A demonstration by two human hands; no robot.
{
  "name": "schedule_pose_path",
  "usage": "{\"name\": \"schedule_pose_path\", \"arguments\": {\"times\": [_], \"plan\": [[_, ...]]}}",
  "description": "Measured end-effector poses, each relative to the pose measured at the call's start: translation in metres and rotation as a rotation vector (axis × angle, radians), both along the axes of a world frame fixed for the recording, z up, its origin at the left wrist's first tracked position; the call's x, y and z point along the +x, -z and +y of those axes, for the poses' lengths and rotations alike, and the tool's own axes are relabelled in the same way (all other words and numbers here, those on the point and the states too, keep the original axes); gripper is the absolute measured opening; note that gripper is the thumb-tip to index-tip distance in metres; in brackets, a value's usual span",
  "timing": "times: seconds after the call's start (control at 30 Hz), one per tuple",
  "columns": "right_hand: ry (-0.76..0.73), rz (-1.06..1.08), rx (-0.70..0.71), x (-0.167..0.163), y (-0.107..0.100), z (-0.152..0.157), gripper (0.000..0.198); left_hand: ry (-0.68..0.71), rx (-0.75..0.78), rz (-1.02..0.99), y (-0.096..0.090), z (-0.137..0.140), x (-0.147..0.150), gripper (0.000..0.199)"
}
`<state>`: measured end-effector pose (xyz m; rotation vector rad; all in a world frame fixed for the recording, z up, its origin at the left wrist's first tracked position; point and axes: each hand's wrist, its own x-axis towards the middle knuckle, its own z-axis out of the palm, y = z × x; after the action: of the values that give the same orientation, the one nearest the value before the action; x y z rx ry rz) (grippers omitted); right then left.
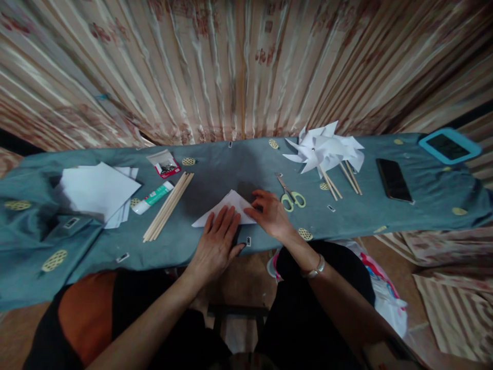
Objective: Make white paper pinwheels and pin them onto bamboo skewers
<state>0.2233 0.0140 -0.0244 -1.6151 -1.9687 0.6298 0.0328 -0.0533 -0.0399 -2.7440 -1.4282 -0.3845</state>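
A white sheet of paper (231, 197), folded into a triangle, lies in front of me near the table's front edge. My left hand (217, 239) rests flat on its middle, fingers stretched out and pressing it down. At the right corner of the paper, my right hand (271, 213) is closed, with thumb and fingertips pinching the edge. Just right of that hand lie scissors (292, 199) with light green handles, blades pointing away. To the left of the paper is a bundle of several wooden sticks (168, 208).
Beside the sticks are a glue stick (153, 198) and a small red-and-white box (165, 164) of metal pieces. Loose white sheets (100, 192) are stacked at left. Paper pinwheels (325, 146) on sticks, a phone (393, 180) and a blue-framed tablet (450, 145) lie at right. A curtain (242, 72) hangs behind.
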Motion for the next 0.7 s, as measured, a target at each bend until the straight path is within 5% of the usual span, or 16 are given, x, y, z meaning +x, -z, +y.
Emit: {"name": "schedule_pose_path", "arguments": {"times": [0.7], "plan": [[0.003, -0.021, 0.021, -0.0040, -0.0012, 0.0039, 0.012, -0.041, -0.085, -0.029, 0.0027, -0.0019, -0.0008, 0.061]]}}
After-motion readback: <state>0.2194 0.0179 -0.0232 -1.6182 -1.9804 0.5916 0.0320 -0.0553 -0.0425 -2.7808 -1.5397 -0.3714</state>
